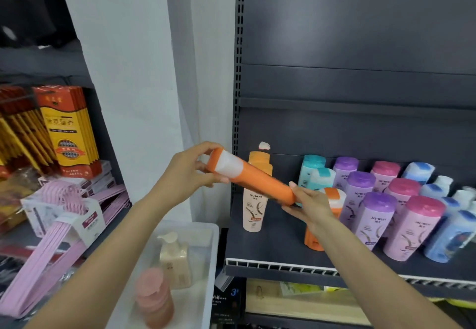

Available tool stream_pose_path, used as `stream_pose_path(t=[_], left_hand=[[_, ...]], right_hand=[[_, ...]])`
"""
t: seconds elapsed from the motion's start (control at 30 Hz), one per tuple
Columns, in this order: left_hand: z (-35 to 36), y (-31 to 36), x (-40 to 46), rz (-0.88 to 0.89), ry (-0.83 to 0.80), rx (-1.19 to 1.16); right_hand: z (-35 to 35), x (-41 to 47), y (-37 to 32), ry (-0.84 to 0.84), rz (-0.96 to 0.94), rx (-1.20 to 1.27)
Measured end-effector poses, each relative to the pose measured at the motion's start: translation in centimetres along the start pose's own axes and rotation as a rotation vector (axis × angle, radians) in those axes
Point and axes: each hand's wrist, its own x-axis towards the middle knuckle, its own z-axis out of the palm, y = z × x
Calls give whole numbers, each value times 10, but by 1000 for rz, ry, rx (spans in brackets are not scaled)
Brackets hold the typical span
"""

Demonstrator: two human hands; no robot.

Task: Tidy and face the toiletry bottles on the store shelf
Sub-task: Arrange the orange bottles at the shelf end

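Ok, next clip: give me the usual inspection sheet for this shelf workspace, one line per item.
Surface: dark grey shelf with a white wire front rail, partly stocked.
Job's things: orange bottle held tilted in the air in front of the shelf; two more orange-capped bottles stand at the shelf's left; teal, purple bottles, pink and blue ones in rows to the right.
Clutter: white bin below left holds a cream pump bottle and a pink bottle.
Hands: left hand grips the bottle's cap end; right hand holds its base end, fingers wrapped under.
Cables: nothing seen.
Surroundings: neighbouring shelf with yellow-red boxes and pink hangers; white wall between.
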Motion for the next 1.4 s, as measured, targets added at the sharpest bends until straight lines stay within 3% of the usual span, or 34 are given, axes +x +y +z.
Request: stream_pose_path(t=[0.17, 0.4, 0.63, 0.8, 1.03, 1.4], left_hand=[[7, -4, 11, 19, 22, 52], [35, -28, 31, -31, -50, 143], [78, -66, 54, -97, -167, 259], [103, -88, 66, -122, -216, 258], [125, -111, 76, -184, -240, 306], [138, -118, 83, -248, -275, 300]], right_hand=[[4, 3, 9, -97, -18, -295], [5, 27, -2, -135, -428, -860], [26, 74, 0, -224, -648, -1130], [38, 100, 9, -296, -649, -1161], [47, 112, 11, -241, -619, -982], [42, 119, 10, -278, -625, -967]])
